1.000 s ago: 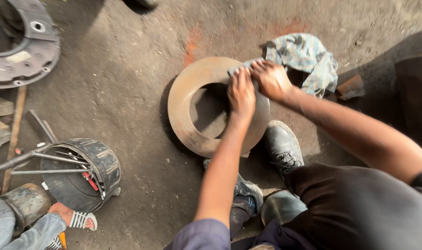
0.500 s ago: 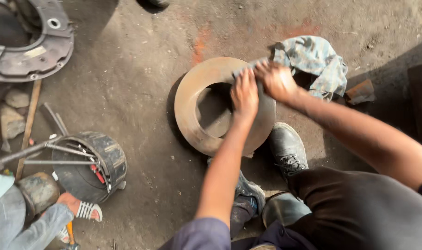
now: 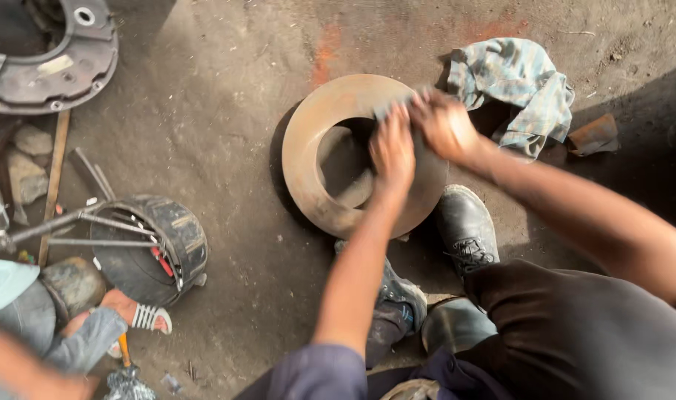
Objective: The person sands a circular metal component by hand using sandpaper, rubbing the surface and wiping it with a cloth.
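The floor (image 3: 227,96) is packed dirt, dark and gritty, with an orange smear near the top. On it, near the middle of the view, lies the ring (image 3: 315,159), a broad flat metal disc, rusty brown and dull, with a wide round hole through which a lower step of metal shows.

Both hands rest on the ring's right side. The left hand (image 3: 392,152) lies palm down on the face beside the hole, fingers close together and pointing away from the person. The right hand (image 3: 445,124) sits just beside it at the ring's upper right edge, fingers curled down onto the metal. A small dark piece shows under the fingertips of both hands; motion blur hides whether either hand pinches it or only presses on it.

At top left lies a housing (image 3: 71,63), heavy grey cast metal with bolt holes. At lower left stands a drum (image 3: 156,248), round, black and greasy, with thin steel rods across it. A cloth (image 3: 519,92), crumpled and striped blue-grey, lies just beyond the right hand. A boot (image 3: 467,226), black scuffed leather with laces, stands touching the ring's lower right edge.
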